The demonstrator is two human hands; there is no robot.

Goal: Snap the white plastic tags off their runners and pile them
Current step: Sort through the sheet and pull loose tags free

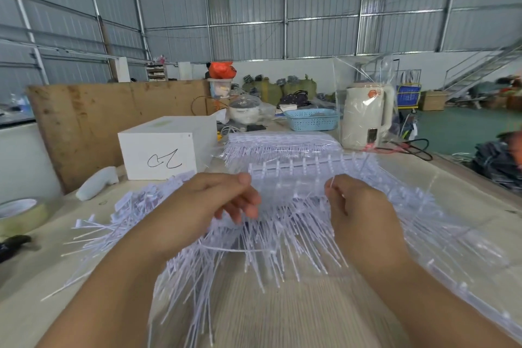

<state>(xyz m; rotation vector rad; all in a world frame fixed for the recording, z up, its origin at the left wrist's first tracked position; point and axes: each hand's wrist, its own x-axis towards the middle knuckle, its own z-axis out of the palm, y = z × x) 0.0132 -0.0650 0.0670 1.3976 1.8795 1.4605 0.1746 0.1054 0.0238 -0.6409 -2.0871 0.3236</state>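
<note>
White plastic tag runner (293, 169) pinched mid-frame by left hand (214, 203) and right hand (358, 206) fingers. Snapping step underway. Next: twist tags free, drop on loose white tag pile (118, 223), lower left.

Bare table (282, 316) near; white box (163, 150) left, kettle (365, 116) right beyond tags (282, 223).

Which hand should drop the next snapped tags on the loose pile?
Left, likely. The left hand sits right beside the loose pile; the right hand grips the runner farther away.
</note>
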